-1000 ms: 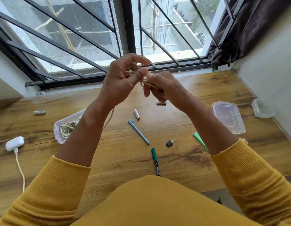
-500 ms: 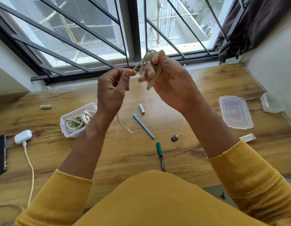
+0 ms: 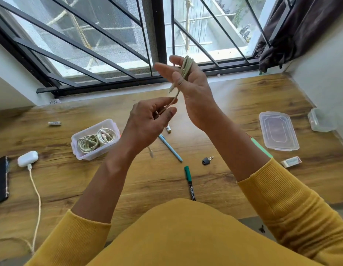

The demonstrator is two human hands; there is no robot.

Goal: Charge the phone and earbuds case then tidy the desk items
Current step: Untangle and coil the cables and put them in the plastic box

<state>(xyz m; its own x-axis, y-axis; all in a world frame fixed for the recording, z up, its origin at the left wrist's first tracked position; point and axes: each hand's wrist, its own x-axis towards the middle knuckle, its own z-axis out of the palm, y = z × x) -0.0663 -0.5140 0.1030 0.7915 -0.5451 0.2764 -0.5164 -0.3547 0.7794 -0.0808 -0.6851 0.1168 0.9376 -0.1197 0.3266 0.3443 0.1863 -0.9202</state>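
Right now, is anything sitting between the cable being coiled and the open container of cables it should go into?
Nothing visible blocks it. The cable is looped over the right hand and pinched by the left hand, both above the desk. The container sits lidless to the left, two coils inside, with room beside them.

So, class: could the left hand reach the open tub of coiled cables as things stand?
Probably yes: the tub sits uncovered just beside the left hand, but that hand pinches the cable.
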